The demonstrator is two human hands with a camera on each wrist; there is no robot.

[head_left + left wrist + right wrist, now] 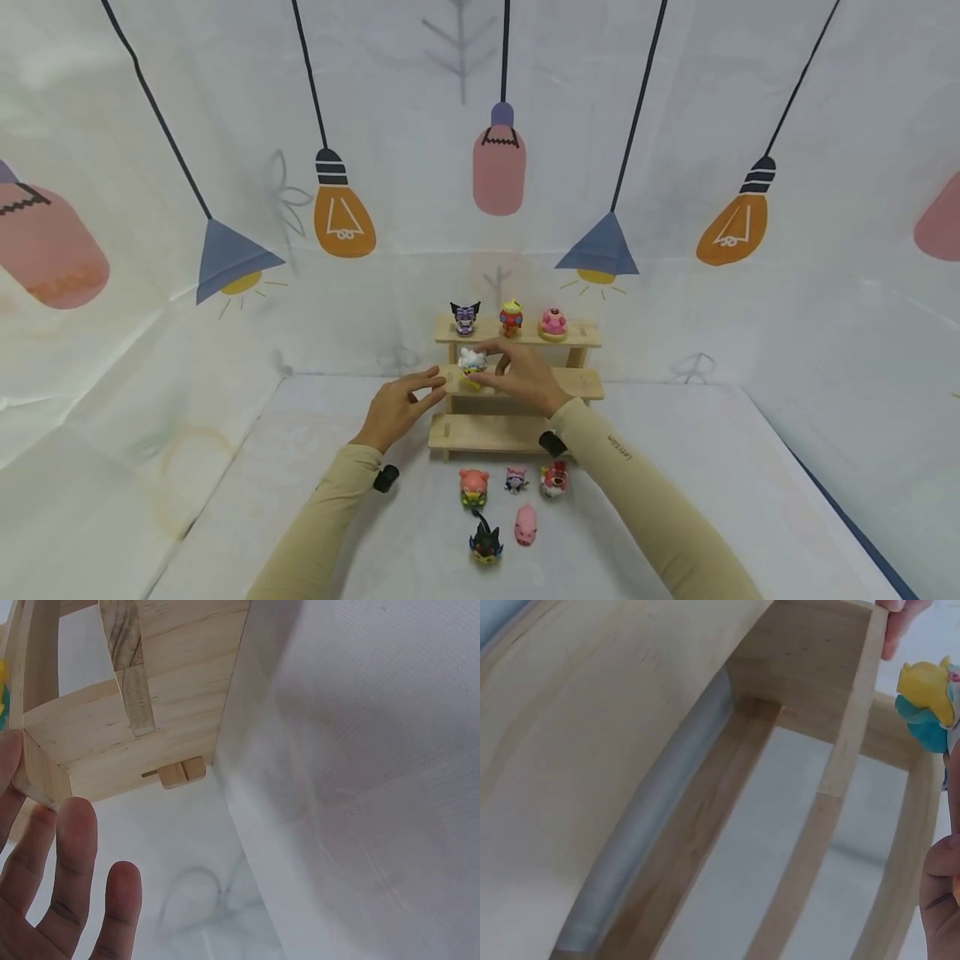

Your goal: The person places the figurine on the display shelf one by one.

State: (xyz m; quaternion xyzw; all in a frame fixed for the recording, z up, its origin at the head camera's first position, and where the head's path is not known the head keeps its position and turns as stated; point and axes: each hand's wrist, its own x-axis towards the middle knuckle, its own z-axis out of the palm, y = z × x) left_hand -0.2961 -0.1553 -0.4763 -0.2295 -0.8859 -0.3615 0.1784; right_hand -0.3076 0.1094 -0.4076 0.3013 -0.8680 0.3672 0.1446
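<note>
Small booth-like space: white sheet walls, printed hanging lamps, white-covered table.

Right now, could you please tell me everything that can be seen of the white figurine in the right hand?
The white figurine is small, white on top, with yellow and blue-green parts below. Its surface looks smooth, like moulded plastic. The right hand pinches it between thumb and fingers, its white part uppermost, at the left portion of the wooden middle shelf. Whether its base touches the wood, I cannot tell; finer details are too small or covered by the fingers.
</note>
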